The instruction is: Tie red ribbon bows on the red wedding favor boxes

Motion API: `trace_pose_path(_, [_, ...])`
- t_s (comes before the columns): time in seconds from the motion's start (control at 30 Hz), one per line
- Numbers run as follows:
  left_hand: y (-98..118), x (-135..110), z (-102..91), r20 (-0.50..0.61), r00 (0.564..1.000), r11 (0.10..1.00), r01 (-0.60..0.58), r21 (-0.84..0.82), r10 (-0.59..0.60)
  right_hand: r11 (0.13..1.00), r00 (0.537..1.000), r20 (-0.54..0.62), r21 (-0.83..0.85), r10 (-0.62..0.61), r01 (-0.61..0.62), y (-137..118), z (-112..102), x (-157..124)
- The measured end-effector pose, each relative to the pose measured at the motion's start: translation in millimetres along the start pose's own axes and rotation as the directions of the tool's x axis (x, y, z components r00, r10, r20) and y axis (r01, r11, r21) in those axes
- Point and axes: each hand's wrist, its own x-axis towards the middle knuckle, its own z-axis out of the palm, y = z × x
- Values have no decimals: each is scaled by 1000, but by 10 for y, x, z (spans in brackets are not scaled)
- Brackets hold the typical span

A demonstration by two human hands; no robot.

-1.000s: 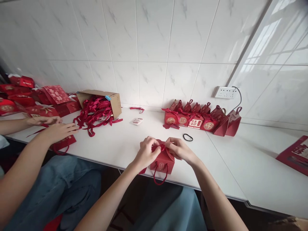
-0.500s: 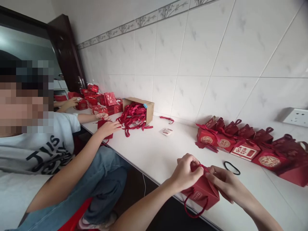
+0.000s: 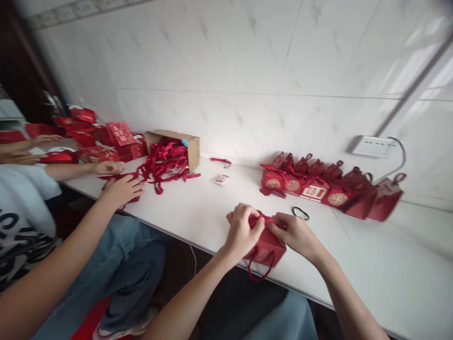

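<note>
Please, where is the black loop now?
In the head view, the black loop lies right of centre on the white table, between the right hand and the row of red boxes.

Lower right of frame: the white tabletop [image 3: 368, 269] provided a broad lateral passage beyond the right hand [image 3: 293, 233]. Centre: the left hand [image 3: 244, 229] and right hand flanked the bow ribbon [image 3: 266, 218] atop the red gift box [image 3: 271, 245], obstructing access from either side. The black loop [image 3: 300, 208], a low obstacle, lay just behind the right hand. Right of centre, the row of red boxes [image 3: 313, 191] blocked the route to the wall [image 3: 230, 113]. Between this row and the cardboard box [image 3: 193, 153], a corridor reached the wall, crossed by a flat card [image 3: 221, 179] and a loose ribbon [image 3: 222, 161]. Left: spilled ribbons [image 3: 166, 160] and a co-worker's hands [image 3: 124, 190] restricted passage.
</note>
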Motion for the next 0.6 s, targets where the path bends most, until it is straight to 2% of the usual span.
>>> trace_pose_path(0.1, [-20, -4, 9, -10, 1000, 999, 2, 35, -1, 999, 992, -129, -28, 12, -15, -29, 25, 2])
trace_pose_path(0.2, [-46, -19, 14, -11, 1000, 999, -10, 35, 10, 997, 978, -194, 51, 75, -66, -51, 47, -17])
trace_pose_path(0.3, [-51, -3, 13, -5, 1000, 999, 4, -36, -4, 990, 979, -170, 101, 111, -94, -77, 56, -33])
trace_pose_path(0.5, [-9, 109, 21, 66, 997, 980, 57, -189, -45, 987, 978, -144, 82, 149, -138, -132, 36, -9])
trace_pose_path(0.6, [-5, 124, 29, 2, 998, 979, 58, -198, -59, 966, 974, -118, 199, 193, -167, -133, 28, 11])
